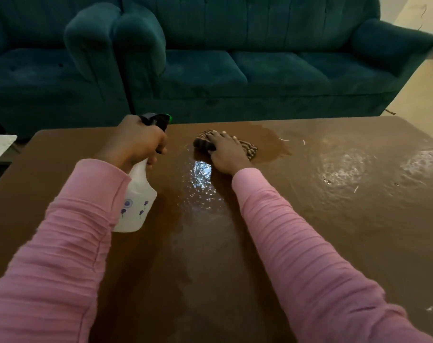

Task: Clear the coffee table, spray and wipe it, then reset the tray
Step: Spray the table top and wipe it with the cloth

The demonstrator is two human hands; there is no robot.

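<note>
Low in the frame our coffee table (210, 280) lies cleared and wet. At centre left our left hand (136, 142) is wrapped round the spray bottle (138, 201); our right hand (224, 151), fingers spread, presses the cloth (250, 149). Wiping seems underway; no tray visible.

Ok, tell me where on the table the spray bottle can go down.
Most of the coffee table is bare. The driest patch is the near-left part, left of the spray bottle held by the left hand. The middle and right are wet, with small crumbs. It is busy only far centre, where the right hand presses the cloth.
</note>
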